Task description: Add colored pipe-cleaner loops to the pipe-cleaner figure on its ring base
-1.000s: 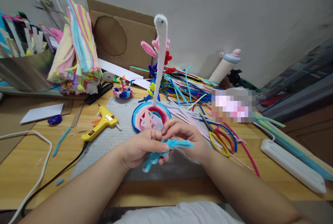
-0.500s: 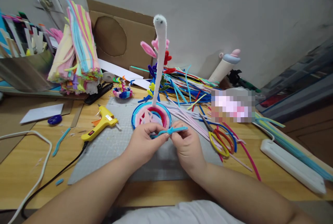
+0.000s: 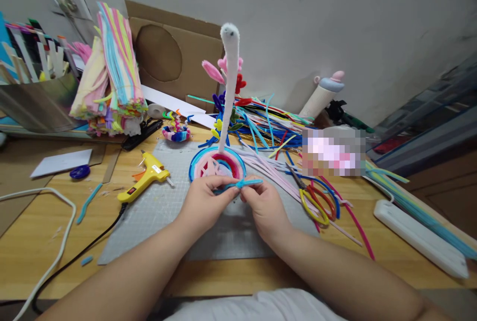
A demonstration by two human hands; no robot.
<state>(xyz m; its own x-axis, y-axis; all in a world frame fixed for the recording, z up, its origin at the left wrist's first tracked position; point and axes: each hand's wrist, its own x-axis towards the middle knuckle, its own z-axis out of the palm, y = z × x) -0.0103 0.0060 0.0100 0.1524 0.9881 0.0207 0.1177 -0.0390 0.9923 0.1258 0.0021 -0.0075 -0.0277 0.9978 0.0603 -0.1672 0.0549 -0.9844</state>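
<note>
Left hand (image 3: 206, 202) and right hand (image 3: 267, 207) share a pinching grip on a blue pipe-cleaner piece (image 3: 252, 182), its long axis crosswise, one end projecting rightward.

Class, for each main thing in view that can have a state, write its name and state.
Light blue fuzzy stem piece: held in both hands
Left hand: pinching it
Right hand: pinching it
Yellow plastic glue gun: lying on its side
Yellow-and-orange-handled scissors: lying down, blades apparently closed
Tall white fuzzy stalk: upright
Cream bottle with blue-and-pink lid: lid on
Pale wall plug: plugged in
</note>
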